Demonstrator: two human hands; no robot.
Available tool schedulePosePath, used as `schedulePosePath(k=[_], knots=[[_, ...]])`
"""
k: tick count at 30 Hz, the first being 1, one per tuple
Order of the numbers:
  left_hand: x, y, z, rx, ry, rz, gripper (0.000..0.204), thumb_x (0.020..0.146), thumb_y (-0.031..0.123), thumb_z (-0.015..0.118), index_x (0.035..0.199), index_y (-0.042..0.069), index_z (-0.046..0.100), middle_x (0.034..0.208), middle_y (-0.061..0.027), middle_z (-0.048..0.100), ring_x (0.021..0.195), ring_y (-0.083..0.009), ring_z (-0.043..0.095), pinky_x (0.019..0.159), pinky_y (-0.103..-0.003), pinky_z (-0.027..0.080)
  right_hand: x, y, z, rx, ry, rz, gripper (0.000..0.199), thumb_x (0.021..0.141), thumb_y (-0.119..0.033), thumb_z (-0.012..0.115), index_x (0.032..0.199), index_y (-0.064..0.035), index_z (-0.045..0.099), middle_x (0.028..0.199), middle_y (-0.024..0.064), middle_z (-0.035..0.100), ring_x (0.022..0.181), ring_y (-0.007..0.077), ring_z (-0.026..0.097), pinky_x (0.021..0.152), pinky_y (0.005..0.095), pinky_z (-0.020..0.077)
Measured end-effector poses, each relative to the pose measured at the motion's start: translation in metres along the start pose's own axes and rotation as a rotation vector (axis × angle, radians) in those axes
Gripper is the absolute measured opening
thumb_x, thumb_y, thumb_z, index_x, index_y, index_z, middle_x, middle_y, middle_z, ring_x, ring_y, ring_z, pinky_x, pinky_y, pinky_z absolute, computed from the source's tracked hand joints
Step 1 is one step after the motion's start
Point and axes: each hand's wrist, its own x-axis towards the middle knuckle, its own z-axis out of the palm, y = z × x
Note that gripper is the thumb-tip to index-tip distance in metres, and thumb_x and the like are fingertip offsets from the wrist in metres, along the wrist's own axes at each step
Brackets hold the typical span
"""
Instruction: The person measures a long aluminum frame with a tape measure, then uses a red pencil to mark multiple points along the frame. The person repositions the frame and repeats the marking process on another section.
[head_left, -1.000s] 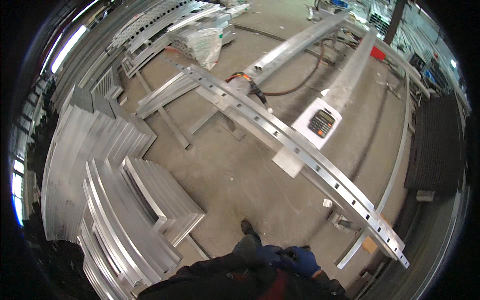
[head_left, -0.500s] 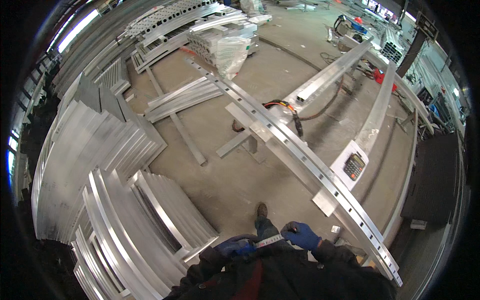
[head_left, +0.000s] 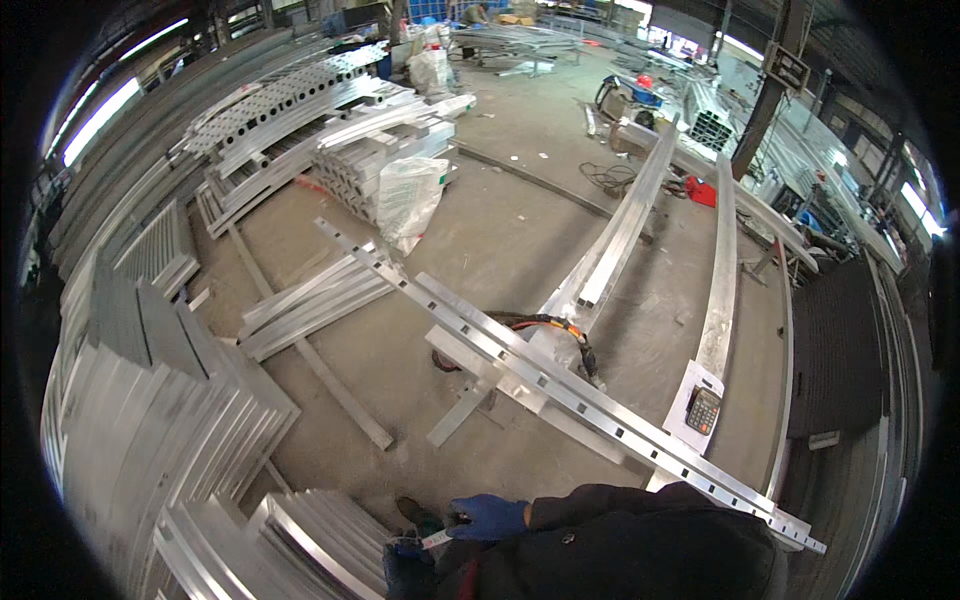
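Note:
Both my hands are low in the picture, in blue gloves, close in front of my dark jacket. My left hand (head_left: 408,566) is closed round a tape measure, whose case is mostly hidden by the glove and shadow. A short white length of tape blade (head_left: 436,540) spans the gap to my right hand (head_left: 488,517), which is closed at the blade's other end. Ahead of the hands, a long aluminium profile (head_left: 545,380) with a row of square holes runs diagonally, resting across supports and apart from both hands.
Stacked aluminium profiles (head_left: 130,420) rise at my left, with more bars (head_left: 330,540) beside my left hand. A calculator (head_left: 703,411) lies on white paper (head_left: 684,432) on a long beam. Cables (head_left: 560,325) loop behind the holed profile. A white sack (head_left: 410,195) leans against stacked tubes.
My view has swung to the right and lifted, showing more of the hall. My hands have come closer together, shortening the visible tape, and sit farther left in the picture.

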Motion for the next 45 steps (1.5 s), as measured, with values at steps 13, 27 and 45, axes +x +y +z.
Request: schedulePosePath(k=[13,27,45], knots=[[0.271,0.243,0.1,0.238,-0.094,-0.459,0.032,0.108,0.033,0.055,0.129,0.008,0.058,0.118,-0.0101,0.065,0.101,-0.0288,0.064,0.093,-0.044,0.054,0.249,-0.076,-0.046,0.084,0.385,0.375,0.041,0.102,-0.046,0.071,0.116,-0.0082,0.065,0.099,0.0196,0.069,0.093,0.0356,0.069,0.084,0.0464,0.0541],[0.552,0.342,0.226,0.766,-0.204,-0.027,0.042,0.111,0.022,0.062,0.149,0.006,0.055,0.125,-0.0115,0.069,0.112,-0.0236,0.072,0.097,-0.039,0.063,0.429,0.109,-0.188,1.225,1.028,0.53,0.013,0.103,-0.014,0.073,0.108,-0.0019,0.073,0.095,0.0027,0.071,0.085,0.0114,0.063,0.076,0.0279,0.0542],[0.915,0.336,0.186,0.635,-0.513,-0.434,0.047,0.11,0.018,0.065,0.15,-0.005,0.055,0.145,-0.024,0.065,0.134,-0.0298,0.065,0.119,-0.045,0.055,0.536,0.317,-0.207,1.29,1.487,0.492,0.032,0.101,-0.036,0.077,0.112,-0.0058,0.079,0.075,-0.0047,0.061,0.06,0.0028,0.049,0.051,0.02,0.0347]])
